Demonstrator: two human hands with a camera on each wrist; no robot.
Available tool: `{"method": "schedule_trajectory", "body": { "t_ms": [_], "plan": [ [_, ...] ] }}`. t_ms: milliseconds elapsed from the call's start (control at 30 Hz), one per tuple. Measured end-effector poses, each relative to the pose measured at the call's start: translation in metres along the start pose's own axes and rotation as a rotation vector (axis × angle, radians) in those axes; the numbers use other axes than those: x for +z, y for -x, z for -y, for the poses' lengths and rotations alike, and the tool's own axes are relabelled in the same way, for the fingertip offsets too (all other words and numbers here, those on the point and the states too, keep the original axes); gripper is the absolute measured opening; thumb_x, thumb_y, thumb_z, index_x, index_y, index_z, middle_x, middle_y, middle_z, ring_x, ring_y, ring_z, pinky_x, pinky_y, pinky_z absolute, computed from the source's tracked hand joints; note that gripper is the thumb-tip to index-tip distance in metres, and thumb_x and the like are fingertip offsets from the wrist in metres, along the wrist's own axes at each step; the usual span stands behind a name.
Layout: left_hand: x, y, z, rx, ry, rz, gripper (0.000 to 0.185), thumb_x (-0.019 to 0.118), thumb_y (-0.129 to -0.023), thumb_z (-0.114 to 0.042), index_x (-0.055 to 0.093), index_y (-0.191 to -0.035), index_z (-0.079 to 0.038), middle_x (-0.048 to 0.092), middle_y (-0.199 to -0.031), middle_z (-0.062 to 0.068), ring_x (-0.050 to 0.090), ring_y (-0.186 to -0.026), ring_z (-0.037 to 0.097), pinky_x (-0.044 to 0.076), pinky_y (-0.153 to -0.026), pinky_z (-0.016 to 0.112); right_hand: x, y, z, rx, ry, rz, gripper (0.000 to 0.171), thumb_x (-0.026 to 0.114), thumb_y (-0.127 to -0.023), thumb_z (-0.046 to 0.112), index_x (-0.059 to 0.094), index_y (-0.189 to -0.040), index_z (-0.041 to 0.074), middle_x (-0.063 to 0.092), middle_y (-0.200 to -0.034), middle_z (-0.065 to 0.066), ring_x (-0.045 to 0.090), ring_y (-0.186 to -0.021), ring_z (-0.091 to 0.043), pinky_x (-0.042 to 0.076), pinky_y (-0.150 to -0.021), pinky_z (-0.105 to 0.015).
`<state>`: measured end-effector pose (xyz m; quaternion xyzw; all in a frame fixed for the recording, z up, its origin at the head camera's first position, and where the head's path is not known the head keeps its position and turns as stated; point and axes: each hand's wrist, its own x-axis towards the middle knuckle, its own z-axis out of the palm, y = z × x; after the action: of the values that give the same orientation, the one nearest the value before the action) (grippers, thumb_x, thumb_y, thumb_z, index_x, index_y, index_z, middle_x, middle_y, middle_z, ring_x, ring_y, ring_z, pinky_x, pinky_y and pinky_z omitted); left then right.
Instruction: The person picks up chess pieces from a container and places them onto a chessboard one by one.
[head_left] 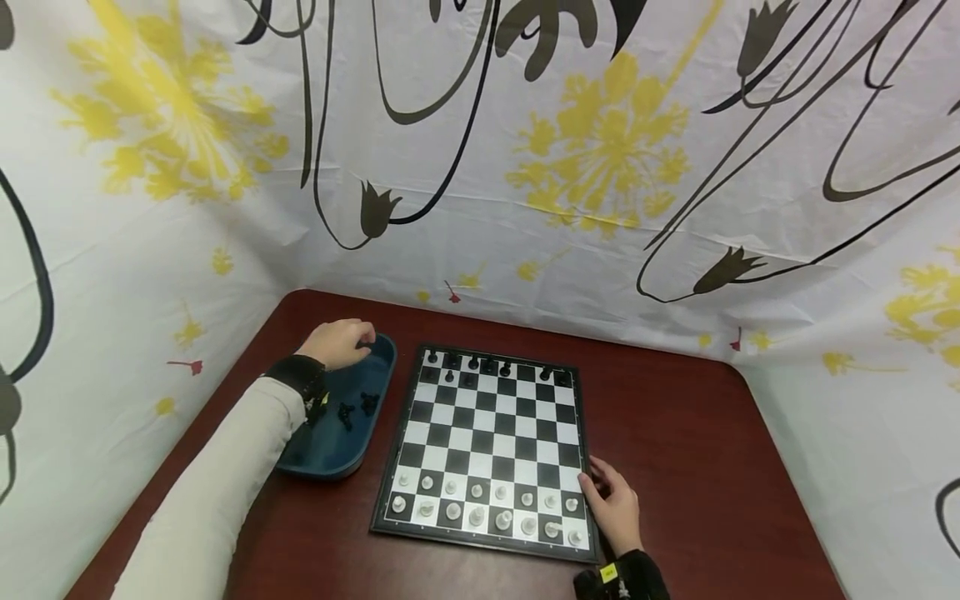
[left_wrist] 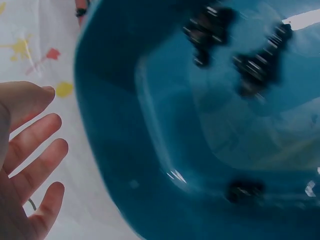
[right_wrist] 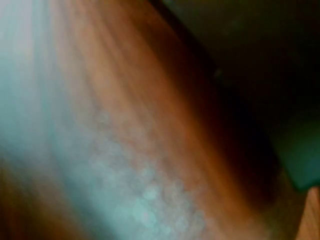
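Left hand (head_left: 339, 342) sits over the far end of the blue tray (head_left: 378, 379), at the desk's (head_left: 675, 433) left side. Left wrist view shows its fingers (left_wrist: 37, 150) straight and spread, nothing held, just beside the tray's outer wall. From the head view the hand looks loosely curved over the rim; no piece seen in it.

Black chess pieces (head_left: 358, 408) lie loose in the tray, a few clusters, blurred in the wrist view (left_wrist: 257, 65); cannot count exactly.

Chessboard (head_left: 487, 446) lies flat just right of the tray, near but not clearly touching. White pieces (head_left: 487, 504) fill the 2 near rows. Some black pieces on the board (head_left: 480, 365) stand along the far rows, with gaps.

Right hand (head_left: 617, 504) rests on the desk at the board's near right corner, fingers relaxed and touching the board edge, holding nothing. Right wrist view is a blur of brown surface; nothing readable.

Dark wrist straps on both arms, light sleeve (head_left: 217, 492) on the left. Flower-print cloth (head_left: 600, 150) behind the desk.
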<state>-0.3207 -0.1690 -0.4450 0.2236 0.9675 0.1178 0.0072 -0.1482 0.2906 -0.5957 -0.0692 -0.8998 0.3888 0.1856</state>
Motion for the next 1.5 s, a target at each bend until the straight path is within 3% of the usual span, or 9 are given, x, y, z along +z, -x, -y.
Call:
{"method": "schedule_trajectory", "body": {
  "t_ms": [167,500,767,900,1067,1167,1267,1400,1500],
  "plan": [
    [0.005,0.015,0.016,-0.024,0.000,-0.002,0.018,0.064,-0.083,-0.016,0.061,-0.099,-0.009,0.061,-0.093,0.005,0.057,-0.080,0.020,0.047,-0.065,0.036,0.000,0.000,0.000,0.035,0.027,-0.004,0.034,0.070,-0.080,0.024,0.064,-0.110,0.010,0.068,-0.088,-0.002,0.050,-0.064,-0.004,0.041,-0.058,-0.022],
    [0.010,0.029,0.032,-0.044,-0.035,-0.011,0.018,0.063,-0.082,-0.014,0.062,-0.098,-0.006,0.062,-0.090,0.007,0.057,-0.077,0.019,0.048,-0.063,0.037,0.001,-0.001,0.004,0.054,0.048,0.004,0.034,0.069,-0.080,0.025,0.064,-0.110,0.008,0.068,-0.088,-0.003,0.050,-0.064,-0.004,0.042,-0.058,-0.023],
    [0.024,0.041,0.037,-0.168,-0.088,0.022,0.012,0.061,-0.080,-0.009,0.061,-0.090,-0.004,0.061,-0.081,0.010,0.055,-0.064,0.020,0.044,-0.049,0.037,0.000,-0.002,0.003,0.049,0.045,0.000,0.034,0.069,-0.080,0.026,0.064,-0.110,0.009,0.068,-0.088,-0.003,0.050,-0.064,-0.004,0.042,-0.058,-0.023],
    [0.034,0.044,0.038,-0.234,-0.171,0.045,0.019,0.060,-0.079,-0.009,0.063,-0.096,-0.001,0.063,-0.081,0.013,0.057,-0.064,0.023,0.045,-0.051,0.042,0.000,-0.002,0.003,0.046,0.039,0.001,0.034,0.069,-0.080,0.025,0.064,-0.110,0.009,0.068,-0.088,-0.002,0.050,-0.064,-0.004,0.041,-0.058,-0.023],
    [0.045,0.043,0.036,-0.216,-0.308,0.086,0.015,0.063,-0.078,-0.009,0.066,-0.091,-0.004,0.064,-0.079,0.014,0.060,-0.069,0.029,0.044,-0.066,0.050,0.001,-0.001,0.002,0.042,0.036,0.001,0.034,0.070,-0.080,0.024,0.065,-0.110,0.009,0.068,-0.088,-0.002,0.050,-0.064,-0.003,0.042,-0.059,-0.023],
    [0.049,0.042,0.034,-0.205,-0.352,0.084,0.006,0.064,-0.078,-0.007,0.067,-0.082,-0.005,0.063,-0.075,0.013,0.060,-0.066,0.028,0.045,-0.065,0.048,0.002,-0.001,0.002,0.033,0.034,-0.003,0.034,0.070,-0.079,0.023,0.065,-0.109,0.009,0.068,-0.088,-0.003,0.051,-0.064,-0.004,0.042,-0.059,-0.023],
    [0.051,0.042,0.031,-0.208,-0.332,0.079,0.004,0.063,-0.080,-0.004,0.067,-0.080,-0.004,0.062,-0.073,0.014,0.059,-0.063,0.029,0.048,-0.058,0.046,0.001,-0.001,0.001,0.027,0.037,-0.009,0.033,0.070,-0.079,0.022,0.065,-0.109,0.009,0.068,-0.088,-0.002,0.051,-0.064,-0.003,0.043,-0.059,-0.022],
    [0.059,0.045,0.029,-0.229,-0.226,0.069,0.007,0.060,-0.081,0.002,0.066,-0.082,-0.001,0.061,-0.075,0.018,0.059,-0.061,0.031,0.048,-0.050,0.046,0.001,-0.001,0.001,0.022,0.033,-0.009,0.033,0.070,-0.079,0.022,0.065,-0.109,0.009,0.068,-0.087,-0.002,0.051,-0.064,-0.003,0.043,-0.059,-0.022],
    [0.064,0.046,0.031,-0.236,-0.172,0.060,0.008,0.058,-0.082,0.005,0.065,-0.084,0.001,0.062,-0.078,0.020,0.059,-0.062,0.033,0.048,-0.050,0.046,0.001,-0.001,0.001,0.026,0.031,0.000,0.034,0.070,-0.080,0.023,0.064,-0.110,0.009,0.068,-0.088,-0.003,0.051,-0.064,-0.004,0.043,-0.059,-0.023]
  ]
}}
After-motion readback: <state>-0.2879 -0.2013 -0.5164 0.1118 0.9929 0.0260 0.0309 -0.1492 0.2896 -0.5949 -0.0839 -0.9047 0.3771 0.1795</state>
